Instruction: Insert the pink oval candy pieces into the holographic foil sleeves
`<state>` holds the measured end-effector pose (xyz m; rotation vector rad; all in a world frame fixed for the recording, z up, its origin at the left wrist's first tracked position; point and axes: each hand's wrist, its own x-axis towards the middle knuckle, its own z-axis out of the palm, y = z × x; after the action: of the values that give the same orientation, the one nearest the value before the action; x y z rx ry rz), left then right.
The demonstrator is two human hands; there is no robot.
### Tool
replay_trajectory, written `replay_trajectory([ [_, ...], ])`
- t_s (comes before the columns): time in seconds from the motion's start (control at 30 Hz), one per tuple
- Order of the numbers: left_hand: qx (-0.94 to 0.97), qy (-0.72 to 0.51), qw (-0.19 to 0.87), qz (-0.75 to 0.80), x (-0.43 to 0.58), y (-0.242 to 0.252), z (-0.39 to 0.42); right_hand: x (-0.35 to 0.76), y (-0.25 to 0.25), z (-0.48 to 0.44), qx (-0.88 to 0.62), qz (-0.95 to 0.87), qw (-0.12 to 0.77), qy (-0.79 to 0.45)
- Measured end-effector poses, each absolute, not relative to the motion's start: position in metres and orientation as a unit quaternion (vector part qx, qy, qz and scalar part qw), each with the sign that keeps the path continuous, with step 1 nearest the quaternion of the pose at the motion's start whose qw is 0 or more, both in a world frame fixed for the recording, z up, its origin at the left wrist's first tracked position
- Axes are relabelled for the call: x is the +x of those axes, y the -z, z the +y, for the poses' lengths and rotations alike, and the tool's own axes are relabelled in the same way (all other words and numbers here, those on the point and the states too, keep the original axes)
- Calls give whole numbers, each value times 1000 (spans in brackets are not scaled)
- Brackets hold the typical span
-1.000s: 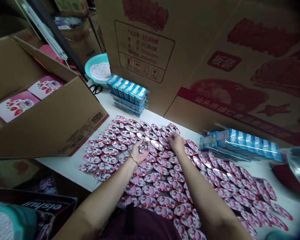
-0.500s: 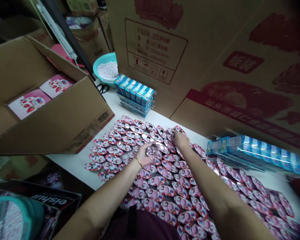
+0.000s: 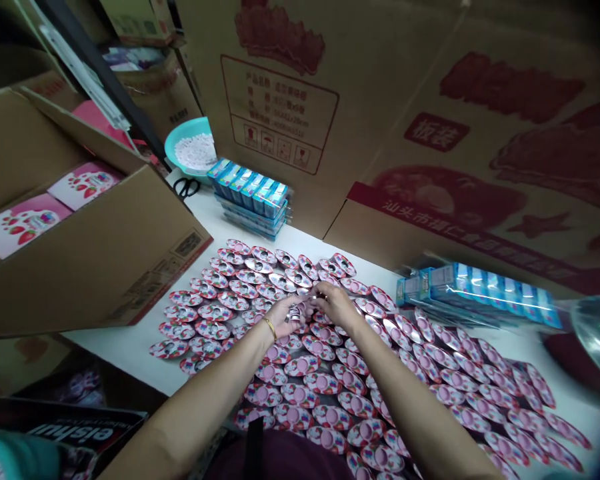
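Note:
My left hand (image 3: 283,317), with a gold bangle at the wrist, is cupped palm up over the table and holds several small round shiny pieces (image 3: 295,313). The fingers of my right hand (image 3: 336,305) are pinched together at the left fingertips; whatever they grip is too small to make out. Under and around both hands stand rows of oval strawberry-printed packs (image 3: 321,383). The nearer packs carry a pink round disc (image 3: 330,415) in the middle. In the far left rows the oval packs (image 3: 253,277) show dark or silvery round centres instead.
An open carton (image 3: 105,260) with pink strawberry boxes (image 3: 27,223) stands at the left. Behind, blue packs (image 3: 253,193) are stacked near scissors (image 3: 186,188) and a turquoise basin (image 3: 173,143) of pale pieces. A large carton (image 3: 280,87) walls the back. More blue packs (image 3: 480,287) lie right.
My right hand has come back from the far packs to my left hand. The left hand still holds the round pieces. The camera view has shifted slightly.

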<state>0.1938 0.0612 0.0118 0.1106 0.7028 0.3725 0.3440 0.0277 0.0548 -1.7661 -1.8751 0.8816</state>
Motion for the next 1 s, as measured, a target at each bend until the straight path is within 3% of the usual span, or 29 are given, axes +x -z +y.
replay_trajectory([
  [0.13,79,-226,891,385,199,-8,62,335,-48,13,-623,-655,292,-311],
  [0.23,149,-245,868,405,206,-11,60,331,-37,12,-702,-553,337,-297],
  [0.43,214,-258,854,397,219,-22,64,334,-30,24,-677,-355,442,-470],
  [0.53,160,-245,881,371,219,-23,71,352,-34,35,-673,-310,472,-478],
  [0.63,24,-228,916,329,213,-22,76,391,-36,56,-757,-343,407,-379],
  [0.77,-64,-248,914,314,203,-17,76,443,-37,95,-877,-420,148,-178],
  [0.83,-73,-251,910,323,199,-15,77,455,-35,114,-885,-430,67,-164],
  [1.0,-79,-257,911,313,194,-17,84,460,-21,145,-884,-414,-16,-215],
])
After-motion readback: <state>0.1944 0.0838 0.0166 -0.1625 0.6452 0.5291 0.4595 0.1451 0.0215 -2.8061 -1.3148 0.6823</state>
